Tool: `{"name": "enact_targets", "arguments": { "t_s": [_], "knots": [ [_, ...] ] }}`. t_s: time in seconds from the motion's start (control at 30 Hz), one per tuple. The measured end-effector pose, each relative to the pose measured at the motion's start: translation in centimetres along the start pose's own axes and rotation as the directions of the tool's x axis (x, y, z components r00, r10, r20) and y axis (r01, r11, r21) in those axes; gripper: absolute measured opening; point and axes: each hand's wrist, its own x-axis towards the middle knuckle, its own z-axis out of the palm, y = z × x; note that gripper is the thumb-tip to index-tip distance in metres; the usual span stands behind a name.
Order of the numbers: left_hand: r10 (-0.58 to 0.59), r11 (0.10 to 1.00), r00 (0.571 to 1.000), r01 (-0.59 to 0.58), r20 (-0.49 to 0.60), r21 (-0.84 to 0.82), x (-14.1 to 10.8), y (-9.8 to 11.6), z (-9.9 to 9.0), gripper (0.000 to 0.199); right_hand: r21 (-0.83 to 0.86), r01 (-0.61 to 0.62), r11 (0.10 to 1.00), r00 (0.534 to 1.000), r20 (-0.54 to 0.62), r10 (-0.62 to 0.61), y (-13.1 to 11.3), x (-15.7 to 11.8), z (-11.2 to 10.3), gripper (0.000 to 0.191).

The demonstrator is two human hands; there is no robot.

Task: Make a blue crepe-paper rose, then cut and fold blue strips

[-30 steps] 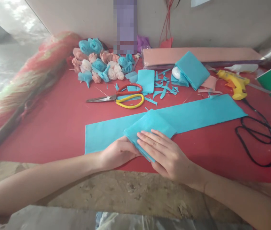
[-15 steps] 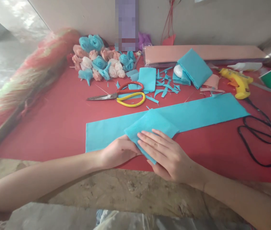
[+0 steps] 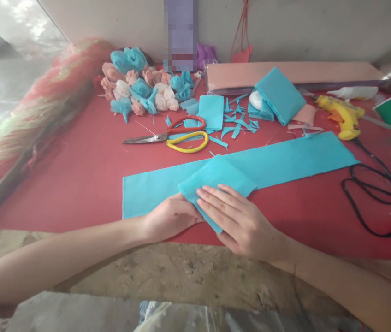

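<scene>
A square of blue crepe paper (image 3: 216, 177), turned cornerwise, lies between my hands over a long blue crepe paper strip (image 3: 306, 157). My left hand (image 3: 171, 216) supports the square from below, its fingers mostly hidden under the paper. On top rests my right hand (image 3: 240, 219), its fingers stretched flat across the square's lower right part. The strip runs slantwise across the red table surface (image 3: 78, 184). Beyond it are scissors (image 3: 161, 137) with one red and one yellow handle, lying beside blue paper scraps (image 3: 239, 122).
Paper roses (image 3: 142, 87) in blue, pink and white are heaped at the back left. A folded blue paper stack (image 3: 280, 97) leans near a yellow glue gun (image 3: 346, 117), whose black cord (image 3: 358, 216) loops at right. Pink-and-green fibres (image 3: 39, 101) lie left; a pink paper pack (image 3: 292, 76) is behind.
The whole view has shifted slightly. Both hands and the blue square stay nearly in place, with the right thumb now less visible.
</scene>
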Motion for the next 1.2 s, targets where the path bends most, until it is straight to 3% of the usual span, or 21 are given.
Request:
{"name": "enact_targets", "arguments": {
  "t_s": [0.2, 0.33, 0.4, 0.47, 0.57, 0.63, 0.7, 0.8, 0.9, 1.03, 1.1, 1.2],
  "knots": [
    [-0.005, 1.000, 1.000, 0.005, 0.012, -0.013, 0.1, -0.1, -0.1, 0.024, -0.013, -0.003, 1.000, 1.000, -0.022, 0.003, 0.1, 0.0, 0.4, 0.043],
    [-0.012, 0.994, 1.000, 0.013, -0.013, 0.110, -0.1, 0.7, 0.0, 0.019, 0.118, -0.079, 0.990, 0.995, -0.057, 0.086, 0.2, 0.2, -0.2, 0.046],
    [0.107, 0.965, 0.990, -0.082, -0.090, 0.249, -0.4, 1.6, 0.3, 0.025, 0.221, -0.141, 0.965, 0.984, -0.075, 0.161, 0.2, 0.6, -1.3, 0.050],
    [0.324, 0.869, 0.935, -0.233, -0.145, 0.437, -0.8, 2.6, 0.7, 0.042, 0.334, -0.218, 0.917, 0.962, -0.085, 0.260, -0.1, 1.1, -2.7, 0.053],
    [0.557, 0.643, 0.831, -0.418, -0.016, 0.641, -1.6, 4.0, 1.7, 0.062, 0.524, -0.392, 0.757, 0.882, -0.022, 0.472, -0.6, 1.8, -4.4, 0.048],
    [0.610, 0.537, 0.788, -0.486, 0.081, 0.689, -2.2, 4.7, 2.5, 0.057, 0.671, -0.456, 0.585, 0.816, 0.054, 0.575, -0.8, 2.0, -5.0, 0.042],
    [0.648, 0.452, 0.751, -0.511, 0.124, 0.732, -2.7, 5.1, 3.1, 0.044, 0.799, -0.453, 0.395, 0.782, 0.144, 0.606, -0.9, 2.0, -5.0, 0.040],
    [0.700, 0.276, 0.685, -0.523, 0.204, 0.807, -3.3, 5.5, 3.6, 0.034, 0.884, -0.415, 0.214, 0.794, 0.237, 0.560, -1.0, 2.1, -4.6, 0.039],
    [0.690, 0.087, 0.634, -0.552, 0.350, 0.829, -3.6, 5.9, 3.9, 0.036, 0.883, -0.417, 0.214, 0.806, 0.250, 0.537, -1.3, 2.2, -4.5, 0.038],
    [0.643, -0.017, 0.639, -0.539, 0.422, 0.842, -3.6, 6.3, 4.2, 0.025, 0.845, -0.486, 0.222, 0.786, 0.312, 0.534, -1.8, 2.3, -4.6, 0.038],
    [0.618, -0.026, 0.660, -0.526, 0.427, 0.850, -3.6, 6.3, 4.2, 0.020, 0.858, -0.500, 0.115, 0.763, 0.374, 0.528, -2.0, 2.4, -4.6, 0.037],
    [0.604, -0.046, 0.669, -0.513, 0.433, 0.857, -3.6, 6.2, 4.2, 0.020, 0.877, -0.466, -0.116, 0.727, 0.454, 0.515, -2.2, 2.4, -4.7, 0.034]
  ]
}}
